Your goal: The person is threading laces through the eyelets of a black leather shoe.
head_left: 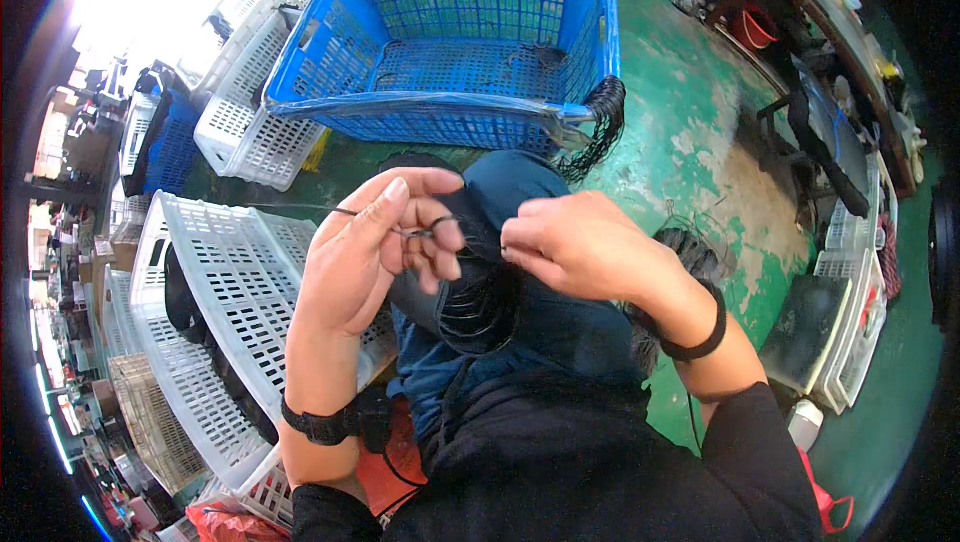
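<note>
Here the left hand [365, 252] sits at about nine o'clock from the middle of the view, its fingers [425, 232] curled in and pinching a small black loop [440, 226] with a thin strand running off toward ten o'clock. The right hand [575, 242], at three o'clock from the loop, has its fingers nearly closed on the top of a bundle of black elastic bands [480, 302] that hangs down over the person's lap. As a judgement, the thin loop could slip out of the left pinch, since only the fingertips grip it, and the strand could snag or tangle in the loose bundle below because the two lie so close. The bundle itself might slide off the knee if the right hand eases its grip. A blue crate [450, 42] stands on the green floor [700, 142] at twelve o'clock, with more black bands [598, 132] draped over its near right corner. A white crate [230, 282] lies tilted just beside the left forearm at eight o'clock, dark bands showing through its slats. Both wrists wear a black band. More white crates are stacked at ten o'clock, and a bench with clutter runs along two o'clock.
</note>
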{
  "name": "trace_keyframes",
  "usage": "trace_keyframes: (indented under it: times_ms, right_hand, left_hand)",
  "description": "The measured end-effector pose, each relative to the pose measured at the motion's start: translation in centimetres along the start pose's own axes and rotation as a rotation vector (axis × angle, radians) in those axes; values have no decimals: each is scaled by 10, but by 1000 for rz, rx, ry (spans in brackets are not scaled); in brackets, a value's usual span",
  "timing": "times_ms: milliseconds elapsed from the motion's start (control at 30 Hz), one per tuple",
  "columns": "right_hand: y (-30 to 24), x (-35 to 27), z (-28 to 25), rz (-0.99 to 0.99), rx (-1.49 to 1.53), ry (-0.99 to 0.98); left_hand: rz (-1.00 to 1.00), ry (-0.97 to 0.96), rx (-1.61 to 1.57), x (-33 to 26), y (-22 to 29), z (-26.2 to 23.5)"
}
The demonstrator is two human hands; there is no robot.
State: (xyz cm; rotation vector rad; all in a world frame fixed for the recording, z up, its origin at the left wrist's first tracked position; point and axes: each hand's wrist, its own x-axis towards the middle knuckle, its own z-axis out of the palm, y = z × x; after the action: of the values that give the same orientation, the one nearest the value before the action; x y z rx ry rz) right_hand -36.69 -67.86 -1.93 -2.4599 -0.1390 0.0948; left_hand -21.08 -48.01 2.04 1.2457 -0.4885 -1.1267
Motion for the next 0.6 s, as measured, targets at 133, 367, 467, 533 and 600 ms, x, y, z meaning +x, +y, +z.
trace_keyframes:
  times_ms: [133,367,467,533,600]
  right_hand:
    - [21,21,8,-22,115,472]
    - [15,66,-6,-459,264,401]
    - [27,50,-5,-375,221,312]
    - [40,33,-2,-226,2,297]
    - [54,14,5,-101,-67,234]
  left_hand:
    - [497,247,1297,1,3,25]
    - [553,39,1021,-1,4,18]
    - [707,84,967,-3,-9,14]
    - [580,148,921,-25,-16,7]
    - [505,200,1008,-37,-35,-21]
